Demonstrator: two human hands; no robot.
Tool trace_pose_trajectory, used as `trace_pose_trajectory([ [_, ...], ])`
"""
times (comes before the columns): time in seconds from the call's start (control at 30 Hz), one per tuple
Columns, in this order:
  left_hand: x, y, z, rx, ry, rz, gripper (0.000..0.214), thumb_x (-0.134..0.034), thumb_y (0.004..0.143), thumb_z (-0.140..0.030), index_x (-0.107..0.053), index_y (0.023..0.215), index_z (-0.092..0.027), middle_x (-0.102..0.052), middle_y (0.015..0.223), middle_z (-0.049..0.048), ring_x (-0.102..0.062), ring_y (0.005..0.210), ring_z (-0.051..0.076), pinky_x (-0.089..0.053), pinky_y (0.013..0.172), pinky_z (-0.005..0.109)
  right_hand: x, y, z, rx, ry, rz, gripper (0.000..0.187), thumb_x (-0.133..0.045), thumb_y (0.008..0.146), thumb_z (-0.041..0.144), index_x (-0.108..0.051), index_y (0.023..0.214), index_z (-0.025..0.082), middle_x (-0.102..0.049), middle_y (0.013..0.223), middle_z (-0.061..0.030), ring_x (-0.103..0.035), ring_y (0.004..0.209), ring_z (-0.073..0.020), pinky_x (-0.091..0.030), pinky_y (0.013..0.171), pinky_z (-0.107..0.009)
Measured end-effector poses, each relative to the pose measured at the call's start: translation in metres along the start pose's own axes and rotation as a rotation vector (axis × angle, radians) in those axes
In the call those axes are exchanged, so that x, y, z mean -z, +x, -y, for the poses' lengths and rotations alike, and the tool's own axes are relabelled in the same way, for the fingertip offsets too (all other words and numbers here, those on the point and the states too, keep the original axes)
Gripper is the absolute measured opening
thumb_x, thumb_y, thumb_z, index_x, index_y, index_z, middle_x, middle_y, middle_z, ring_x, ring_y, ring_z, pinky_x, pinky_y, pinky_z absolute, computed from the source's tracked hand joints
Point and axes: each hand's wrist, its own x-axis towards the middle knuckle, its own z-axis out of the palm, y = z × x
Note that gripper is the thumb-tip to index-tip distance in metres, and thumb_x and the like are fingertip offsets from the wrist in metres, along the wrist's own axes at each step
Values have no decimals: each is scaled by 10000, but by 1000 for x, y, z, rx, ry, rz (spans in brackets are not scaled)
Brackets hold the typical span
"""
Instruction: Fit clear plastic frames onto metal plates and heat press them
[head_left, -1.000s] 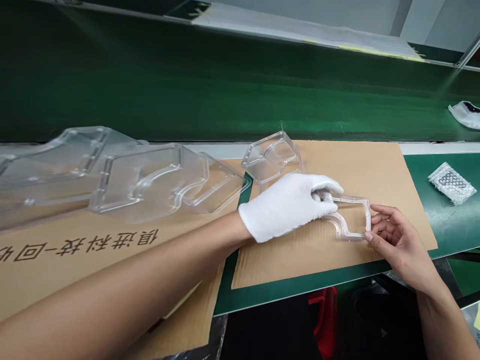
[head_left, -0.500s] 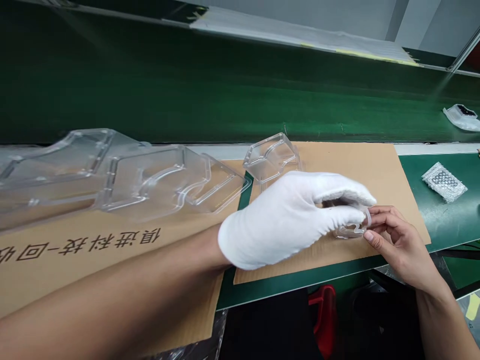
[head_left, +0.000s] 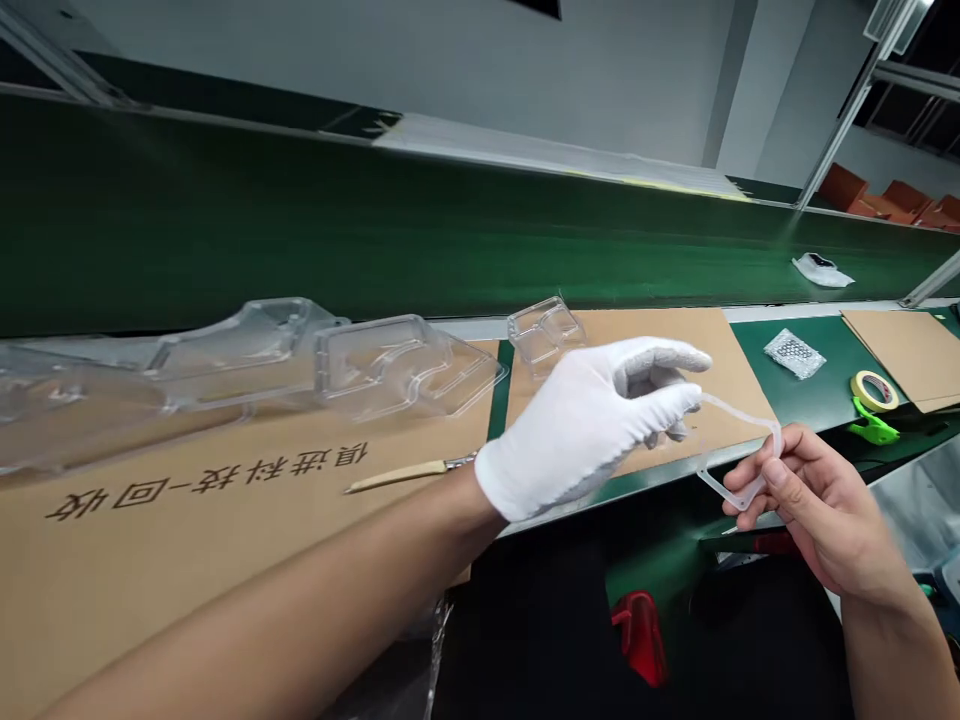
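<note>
My left hand (head_left: 592,415), in a white glove, pinches one end of a clear plastic frame (head_left: 739,440) lifted off the brown cardboard sheet (head_left: 667,345). My bare right hand (head_left: 806,500) grips the frame's other end between thumb and fingers, near the table's front edge. The frame hangs in the air between both hands. A small clear plastic tray (head_left: 544,335) rests on the cardboard just behind my left hand.
A row of larger clear trays (head_left: 330,365) lies on printed cardboard (head_left: 225,500) at left, with a thin knife-like tool (head_left: 409,472) beside it. A green conveyor belt (head_left: 375,230) runs behind. At right are a bubble-wrapped part (head_left: 795,352), a tape roll (head_left: 874,390) and a green tool (head_left: 874,430).
Both hands have lifted the clear frame off the cardboard and toward the table's front edge. The view has tilted up and shifted, showing more of the bench at right.
</note>
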Motion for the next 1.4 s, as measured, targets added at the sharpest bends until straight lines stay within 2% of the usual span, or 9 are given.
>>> trace_pose_trajectory([
  [0.13,-31,-37,16,80,-325,200,720,-728,960,-609,-559,1518,-186,-768,1184,136,-759,874,219,-552,673,286,-4,-53,10,32,60,-54,233,-725,1026,474,-619,1035,267,-779,873,-28,-744,747,-195,-640,679,-331],
  [0.3,-84,-92,29,289,-672,477,998,-794,888,-670,-374,1638,-162,-750,1213,194,-763,930,272,-552,727,334,-11,-109,15,45,102,-155,200,-725,1025,460,-646,1028,276,-729,783,-5,-714,717,-193,-623,640,-321],
  [0.53,-110,-129,6,366,-727,495,1008,-958,745,-357,-445,1602,-221,-741,979,50,-720,862,216,-574,804,346,-22,-165,20,94,19,-281,142,-704,1050,412,-655,1036,280,-728,797,7,-713,746,-189,-628,784,-375],
  [0.63,-111,-136,9,188,-601,398,901,-906,779,-327,-492,1577,-281,-727,1199,91,-725,1005,252,-597,839,367,-26,-179,21,104,-33,-309,98,-674,1074,374,-655,1071,278,-739,841,4,-735,806,-193,-637,830,-387],
  [0.8,-104,-156,24,-313,-172,158,625,-740,949,-243,-538,1521,-393,-531,1590,78,-573,1418,306,-550,1133,481,-30,-186,17,149,-45,-285,58,-626,1109,296,-672,1141,281,-740,878,17,-755,885,-163,-644,865,-343],
  [0.9,-101,-164,25,-563,53,155,478,-736,993,-349,-582,1442,-289,-501,1593,150,-533,1469,343,-516,1185,537,-33,-185,15,151,-73,-294,54,-649,1099,283,-684,1140,272,-741,881,17,-765,910,-154,-649,908,-337],
  [1.0,-99,-162,23,-746,220,127,473,-773,976,-472,-613,1343,-218,-592,1475,197,-534,1461,391,-537,1142,570,-38,-184,16,136,-117,-329,45,-679,1085,271,-691,1128,271,-777,925,9,-780,909,-136,-661,884,-280],
  [1.17,-98,-152,22,-888,332,59,103,-722,1017,-228,-661,1100,-224,-767,1161,77,-703,1246,289,-596,1002,450,-45,-184,19,81,-81,-360,42,-726,1057,249,-693,1078,262,-804,972,1,-793,917,-113,-662,865,-212],
  [1.4,-89,-154,32,-957,424,31,73,-686,1030,-177,-690,1091,-218,-810,1080,53,-741,1200,276,-595,889,400,-45,-185,21,-7,10,-359,259,-892,901,173,-711,1069,249,-804,995,-21,-809,968,-159,-677,880,-249],
])
